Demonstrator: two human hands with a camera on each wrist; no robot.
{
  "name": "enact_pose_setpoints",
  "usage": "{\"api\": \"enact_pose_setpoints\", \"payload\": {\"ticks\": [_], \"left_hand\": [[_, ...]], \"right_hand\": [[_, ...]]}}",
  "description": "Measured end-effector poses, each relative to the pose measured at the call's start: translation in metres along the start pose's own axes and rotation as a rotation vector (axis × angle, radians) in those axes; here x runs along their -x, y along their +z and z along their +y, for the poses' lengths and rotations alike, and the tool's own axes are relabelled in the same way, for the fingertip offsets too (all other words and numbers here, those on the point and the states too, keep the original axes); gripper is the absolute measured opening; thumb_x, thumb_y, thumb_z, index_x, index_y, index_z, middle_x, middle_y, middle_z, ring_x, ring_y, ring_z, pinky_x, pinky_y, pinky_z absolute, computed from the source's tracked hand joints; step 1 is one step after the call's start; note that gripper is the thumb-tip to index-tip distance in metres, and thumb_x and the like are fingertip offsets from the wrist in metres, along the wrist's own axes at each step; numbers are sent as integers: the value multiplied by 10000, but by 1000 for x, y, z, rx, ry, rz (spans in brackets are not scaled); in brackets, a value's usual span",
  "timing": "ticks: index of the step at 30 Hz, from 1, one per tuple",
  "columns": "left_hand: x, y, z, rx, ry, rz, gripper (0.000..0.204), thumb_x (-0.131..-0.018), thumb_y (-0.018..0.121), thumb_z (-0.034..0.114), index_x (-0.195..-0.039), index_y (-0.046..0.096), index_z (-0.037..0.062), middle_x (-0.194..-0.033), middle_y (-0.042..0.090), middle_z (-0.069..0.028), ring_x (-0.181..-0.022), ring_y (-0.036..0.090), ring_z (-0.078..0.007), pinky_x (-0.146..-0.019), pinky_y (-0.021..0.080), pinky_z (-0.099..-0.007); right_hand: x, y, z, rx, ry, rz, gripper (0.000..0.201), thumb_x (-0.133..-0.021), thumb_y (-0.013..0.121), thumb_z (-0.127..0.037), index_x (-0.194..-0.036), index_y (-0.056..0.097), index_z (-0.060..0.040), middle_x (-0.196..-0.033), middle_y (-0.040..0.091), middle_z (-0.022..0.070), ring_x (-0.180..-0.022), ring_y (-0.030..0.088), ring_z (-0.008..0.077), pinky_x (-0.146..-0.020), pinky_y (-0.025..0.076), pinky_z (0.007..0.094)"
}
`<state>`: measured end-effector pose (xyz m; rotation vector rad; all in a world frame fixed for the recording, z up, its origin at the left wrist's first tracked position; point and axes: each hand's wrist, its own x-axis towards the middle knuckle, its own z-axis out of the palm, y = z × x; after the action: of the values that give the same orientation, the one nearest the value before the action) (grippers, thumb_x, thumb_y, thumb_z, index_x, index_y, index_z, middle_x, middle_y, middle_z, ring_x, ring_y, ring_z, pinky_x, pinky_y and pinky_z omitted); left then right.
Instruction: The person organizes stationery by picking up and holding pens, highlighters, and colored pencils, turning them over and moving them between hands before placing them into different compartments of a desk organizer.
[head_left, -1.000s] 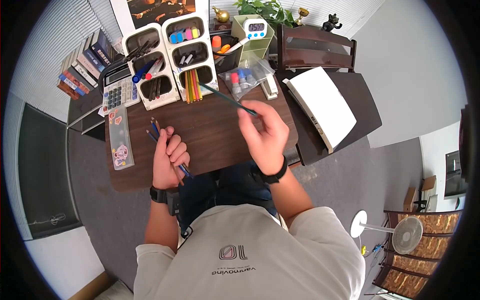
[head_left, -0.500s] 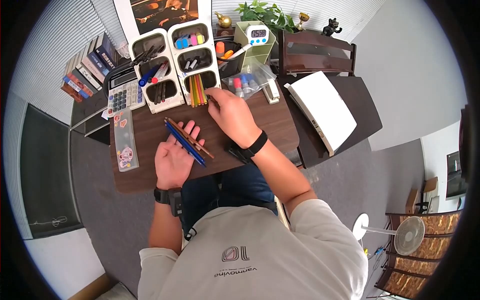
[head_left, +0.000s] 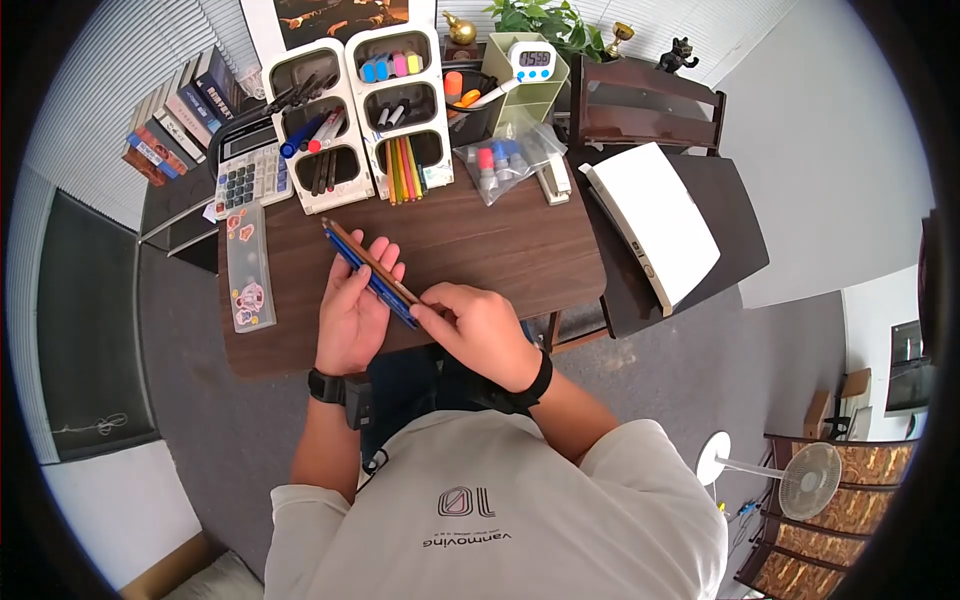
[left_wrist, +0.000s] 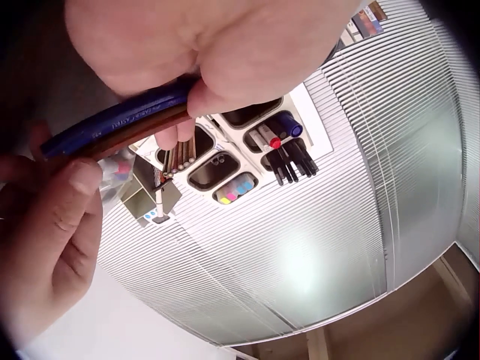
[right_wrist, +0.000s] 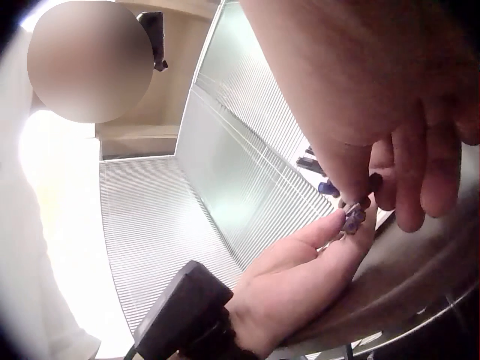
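Pencils (head_left: 390,288), blue and brown, lie slantwise across the upturned palm of the left hand (head_left: 348,325), its thumb pressed over them and its other fingers spread beneath. Beside it, the right hand (head_left: 482,325) pinches the near end of the bundle between thumb and fingertips. Both hands are above the brown desk (head_left: 500,245), near its front edge. Just left of the left hand lies a clear case (head_left: 252,290) with stickers. Straight beyond the hands stands a white organizer (head_left: 345,200); coloured pencils (head_left: 403,172) sit in its near right-hand compartment. Farther out from the right hand are a clear bag (head_left: 540,148) of red- and blue-capped items and a white stapler (head_left: 556,185). Well to the right of that hand lies a thick white book (head_left: 660,225).
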<state>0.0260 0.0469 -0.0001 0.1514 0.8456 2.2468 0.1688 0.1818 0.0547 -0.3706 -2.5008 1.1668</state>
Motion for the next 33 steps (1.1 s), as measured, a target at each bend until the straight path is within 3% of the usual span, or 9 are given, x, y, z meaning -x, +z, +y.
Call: {"api": "enact_pose_setpoints", "payload": {"ticks": [3, 6, 8, 12, 15, 17, 18, 26, 33], "left_hand": [[4, 2, 0, 1, -2, -27, 486, -1087, 500, 80, -1564, 407, 81, -1535, 519, -186, -1428, 516, -310, -1194, 429, -488], [4, 4, 7, 68, -33, 29, 428, -1106, 494, 115, -1533, 460, 104, -1338, 613, -92, -1207, 618, -203, -1010, 545, -366], [-4, -23, 10, 413, -187, -343, 376, -1121, 487, 158, -1494, 511, 120, -1051, 572, -10, -905, 557, -97, -759, 532, -249], [-10, -35, 4, 515, -232, -474, 366, -1120, 505, 220, -1469, 535, 115, -895, 423, 12, -731, 393, -66, -589, 439, -208], [-4, -13, 3, 429, -152, -369, 427, -1126, 492, 296, -1492, 514, 77, -1071, 582, -22, -883, 561, -103, -752, 542, -264], [4, 17, 12, 195, -159, 30, 531, -1118, 470, 395, -1530, 462, 61, -1413, 591, -135, -1260, 597, -242, -1102, 497, -445], [-1, 6, 11, 226, -156, -47, 594, -1109, 445, 426, -1557, 414, 38, -1643, 402, -225, -1531, 379, -366, -1274, 256, -589], [-1, -5, 7, 269, -157, -109, 574, -1080, 479, 353, -1551, 403, 34, -1652, 368, -251, -1544, 347, -399, -1265, 268, -606], [0, -3, 4, 197, -89, -86, 494, -1096, 446, 166, -1564, 399, 13, -1622, 424, -220, -1499, 431, -331, -1261, 333, -502]], "right_hand": [[4, -1, 4, -5, -74, 184, 155, -937, 780, -164, -1019, 749, -35, -873, 754, 120, -740, 736, 263, -675, 580, 354], [4, -19, -1, -174, -165, 406, 150, -910, 794, -58, -1053, 758, -34, -903, 760, 96, -744, 724, 210, -684, 580, 326], [8, -31, 4, -424, -138, 518, 211, -891, 794, 47, -1093, 758, -1, -985, 759, 88, -782, 691, 107, -726, 557, 256], [-17, -50, 7, -265, -218, 649, 206, -889, 790, 29, -1087, 741, -4, -980, 755, 113, -802, 712, 163, -749, 562, 282], [-48, -44, 13, 64, -281, 584, 220, -878, 792, 0, -1090, 735, -13, -974, 743, 143, -836, 726, 245, -766, 579, 334], [-65, -34, 21, 65, -312, 553, 243, -893, 761, -36, -1130, 714, -14, -999, 731, 178, -897, 718, 342, -798, 585, 412], [-72, -29, 25, 106, -295, 498, 264, -907, 753, -40, -1167, 710, -18, -1005, 738, 175, -905, 734, 323, -797, 590, 394], [-92, -12, 31, 101, -233, 327, 326, -908, 704, -28, -1233, 684, -19, -1013, 736, 193, -936, 723, 374, -833, 585, 440], [-61, -20, 9, 145, -217, 391, 255, -925, 694, -76, -1173, 681, -20, -974, 716, 204, -881, 712, 383, -773, 579, 453]]}}
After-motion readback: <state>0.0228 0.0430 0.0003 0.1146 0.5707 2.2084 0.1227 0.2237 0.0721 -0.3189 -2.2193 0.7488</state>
